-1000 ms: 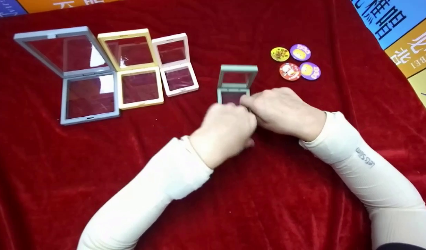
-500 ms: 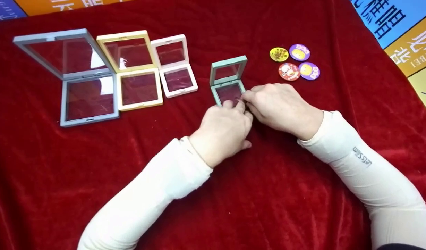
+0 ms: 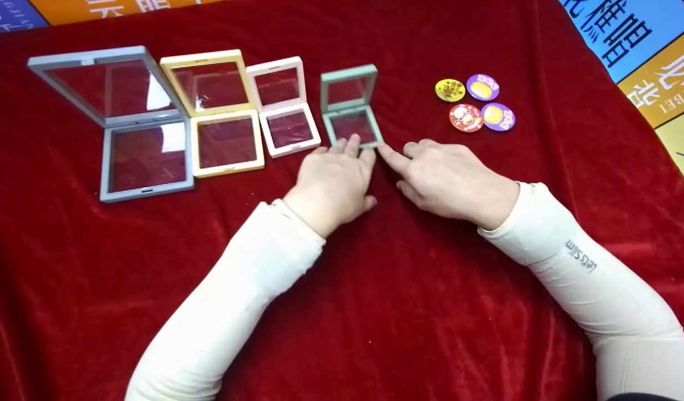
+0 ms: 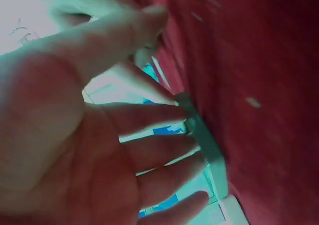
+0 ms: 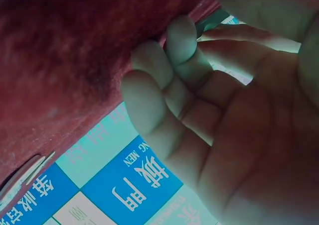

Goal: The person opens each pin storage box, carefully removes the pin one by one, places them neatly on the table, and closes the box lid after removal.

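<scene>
A small green display frame (image 3: 353, 127), hinged with its lid upright and a clear film window in its base, stands on the red cloth in the head view. My left hand (image 3: 335, 181) lies at its near edge, fingers extended against the green rim; the left wrist view shows those fingertips along the frame's side (image 4: 207, 143). My right hand (image 3: 456, 178) points its index finger at the near right corner, fingertip right at the rim. Its other fingers (image 5: 144, 100) are loosely bent with nothing between them. A white display frame (image 3: 289, 128) stands just left of the green one.
Left of the white frame stand a yellow frame (image 3: 228, 142) and a larger grey-blue frame (image 3: 147, 156), both with lids up. Several round badges, including a yellow one (image 3: 450, 90) and a red one (image 3: 465, 118), lie at right. Printed panels (image 3: 626, 33) border the cloth.
The green frame has slid left and away from me, coming beside the white frame. My left hand has followed it with fingers straightened; my right index finger has extended to its corner.
</scene>
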A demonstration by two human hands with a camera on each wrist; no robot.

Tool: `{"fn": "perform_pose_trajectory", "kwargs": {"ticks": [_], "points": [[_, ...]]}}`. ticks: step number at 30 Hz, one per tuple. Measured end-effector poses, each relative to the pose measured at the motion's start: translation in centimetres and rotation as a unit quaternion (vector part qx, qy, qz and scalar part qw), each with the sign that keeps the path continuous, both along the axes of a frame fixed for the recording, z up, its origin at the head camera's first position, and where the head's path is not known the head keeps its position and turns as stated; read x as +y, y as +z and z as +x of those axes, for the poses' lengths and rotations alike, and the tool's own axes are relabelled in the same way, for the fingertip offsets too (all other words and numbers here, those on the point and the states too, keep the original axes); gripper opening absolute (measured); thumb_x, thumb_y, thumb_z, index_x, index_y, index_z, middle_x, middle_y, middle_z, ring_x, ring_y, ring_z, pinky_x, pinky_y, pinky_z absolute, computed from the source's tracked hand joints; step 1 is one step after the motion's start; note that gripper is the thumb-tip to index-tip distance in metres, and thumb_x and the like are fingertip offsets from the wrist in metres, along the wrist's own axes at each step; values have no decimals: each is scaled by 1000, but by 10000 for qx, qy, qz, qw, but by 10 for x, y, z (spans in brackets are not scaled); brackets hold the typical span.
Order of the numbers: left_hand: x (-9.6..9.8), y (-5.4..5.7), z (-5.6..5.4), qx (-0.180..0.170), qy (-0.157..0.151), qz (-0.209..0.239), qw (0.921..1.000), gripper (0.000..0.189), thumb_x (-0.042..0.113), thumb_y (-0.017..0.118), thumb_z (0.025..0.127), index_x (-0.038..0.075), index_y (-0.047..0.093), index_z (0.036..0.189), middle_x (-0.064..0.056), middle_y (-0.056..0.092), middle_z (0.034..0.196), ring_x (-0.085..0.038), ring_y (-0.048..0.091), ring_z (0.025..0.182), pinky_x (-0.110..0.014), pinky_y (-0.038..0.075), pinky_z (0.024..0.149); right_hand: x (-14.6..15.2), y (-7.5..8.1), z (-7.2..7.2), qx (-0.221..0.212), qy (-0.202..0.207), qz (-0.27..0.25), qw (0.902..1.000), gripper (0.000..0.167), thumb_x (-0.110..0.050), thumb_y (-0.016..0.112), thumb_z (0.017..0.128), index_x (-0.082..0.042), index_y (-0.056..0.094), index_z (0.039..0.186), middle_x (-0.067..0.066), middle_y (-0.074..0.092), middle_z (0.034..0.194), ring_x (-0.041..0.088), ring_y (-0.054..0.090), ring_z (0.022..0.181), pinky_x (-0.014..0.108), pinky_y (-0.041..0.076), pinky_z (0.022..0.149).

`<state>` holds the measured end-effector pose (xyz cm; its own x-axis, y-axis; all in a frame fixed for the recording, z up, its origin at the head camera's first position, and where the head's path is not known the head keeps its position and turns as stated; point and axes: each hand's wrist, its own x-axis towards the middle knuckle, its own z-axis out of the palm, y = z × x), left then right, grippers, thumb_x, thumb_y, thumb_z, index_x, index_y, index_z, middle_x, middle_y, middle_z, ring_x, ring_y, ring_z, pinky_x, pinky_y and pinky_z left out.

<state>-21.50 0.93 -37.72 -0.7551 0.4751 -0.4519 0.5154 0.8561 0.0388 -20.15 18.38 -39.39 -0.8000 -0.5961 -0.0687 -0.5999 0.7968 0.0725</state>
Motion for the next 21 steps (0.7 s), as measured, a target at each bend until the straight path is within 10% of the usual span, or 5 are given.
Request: {"fn": "perform_pose_trajectory", "kwargs": {"ticks": [21], "points": [[-15,-3,-15,-25,454,241,9987,64,39,50,95,14,23,147,-9,14,161,-22,16,149,-52,22,117,0,-2,0,35,102,40,9999,49,-20,58,87,-8,53,134,16,63,99,34,57,87,46,50,66]]}}
